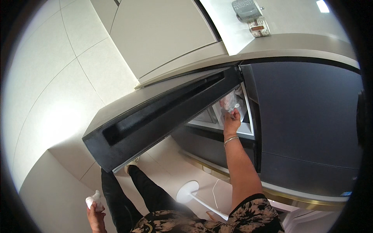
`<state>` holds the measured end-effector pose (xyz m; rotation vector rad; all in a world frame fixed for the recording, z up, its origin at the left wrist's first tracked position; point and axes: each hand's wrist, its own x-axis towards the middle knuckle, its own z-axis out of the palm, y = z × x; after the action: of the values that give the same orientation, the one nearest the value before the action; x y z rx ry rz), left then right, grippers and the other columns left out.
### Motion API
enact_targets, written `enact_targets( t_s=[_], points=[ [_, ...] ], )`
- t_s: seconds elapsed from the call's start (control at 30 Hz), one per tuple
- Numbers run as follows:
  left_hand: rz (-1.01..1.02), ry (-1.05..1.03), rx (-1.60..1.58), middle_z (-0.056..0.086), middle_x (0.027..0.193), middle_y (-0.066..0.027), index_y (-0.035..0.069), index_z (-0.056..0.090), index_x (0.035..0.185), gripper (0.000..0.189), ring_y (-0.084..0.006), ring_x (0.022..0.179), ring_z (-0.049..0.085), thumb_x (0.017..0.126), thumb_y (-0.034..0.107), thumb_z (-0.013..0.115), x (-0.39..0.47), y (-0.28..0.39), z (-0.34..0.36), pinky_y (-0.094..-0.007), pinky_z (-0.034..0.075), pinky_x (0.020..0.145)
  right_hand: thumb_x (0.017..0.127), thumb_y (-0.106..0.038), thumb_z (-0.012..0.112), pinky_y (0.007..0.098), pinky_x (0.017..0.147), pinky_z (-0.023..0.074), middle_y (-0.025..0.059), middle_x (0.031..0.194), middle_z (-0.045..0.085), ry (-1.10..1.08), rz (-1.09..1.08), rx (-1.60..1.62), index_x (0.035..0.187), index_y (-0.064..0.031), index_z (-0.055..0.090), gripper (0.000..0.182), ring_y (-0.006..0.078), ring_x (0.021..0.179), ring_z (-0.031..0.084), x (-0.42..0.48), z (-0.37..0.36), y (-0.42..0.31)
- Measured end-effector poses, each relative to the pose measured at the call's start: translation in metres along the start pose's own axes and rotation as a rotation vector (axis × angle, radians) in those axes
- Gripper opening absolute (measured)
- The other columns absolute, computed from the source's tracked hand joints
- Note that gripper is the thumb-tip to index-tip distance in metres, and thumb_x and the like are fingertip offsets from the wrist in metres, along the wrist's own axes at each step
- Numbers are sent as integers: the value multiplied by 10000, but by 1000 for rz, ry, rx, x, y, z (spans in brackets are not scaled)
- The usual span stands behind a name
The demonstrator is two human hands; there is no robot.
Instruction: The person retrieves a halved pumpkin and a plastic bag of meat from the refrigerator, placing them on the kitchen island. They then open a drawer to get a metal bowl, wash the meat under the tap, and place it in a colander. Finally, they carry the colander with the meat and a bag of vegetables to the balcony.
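Note:
My left hand (96,217) is at the lower left, its fingers around a small bundle in whitish plastic (94,200). My right arm, with a metal bangle (230,140) at the wrist, reaches into the opening of a dark refrigerator (303,110). There my right hand (232,118) pinches the near end of a clear plastic bag (230,100) with something pinkish inside. The bag lies in a white-edged compartment (249,128). The dark refrigerator door (163,116) stands ajar to the left of my right hand and hides part of the compartment.
Beige cabinet panels (163,32) rise beyond the door. A ceramic-looking canister (247,10) and a patterned container (259,27) stand at the upper right. On the tiled floor (163,154) are a white round-based stand (187,191) and a thin white cable (214,190), near my legs.

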<state>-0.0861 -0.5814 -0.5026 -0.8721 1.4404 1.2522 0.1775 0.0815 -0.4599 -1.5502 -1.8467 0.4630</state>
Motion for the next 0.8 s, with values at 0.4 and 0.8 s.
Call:
enact_targets(
  t_s=[0.4,0.8],
  points=[
    [0,-17,40,544,816,-20,101,506,1168,503,-123,665,531,816,439,627,-3,12,7,-224,341,461,715,-321,761,384,969,436,237,1194,588,-229,-7,-755,1253,1,521,671,359,1119,570,33,25,-98],
    [-2,43,62,545,807,-21,82,518,1175,542,-120,646,524,800,453,642,5,9,5,-219,340,458,758,-242,708,360,858,483,185,1036,668,-333,53,-390,1115,-1,596,445,313,958,645,77,0,-29]
  ],
)
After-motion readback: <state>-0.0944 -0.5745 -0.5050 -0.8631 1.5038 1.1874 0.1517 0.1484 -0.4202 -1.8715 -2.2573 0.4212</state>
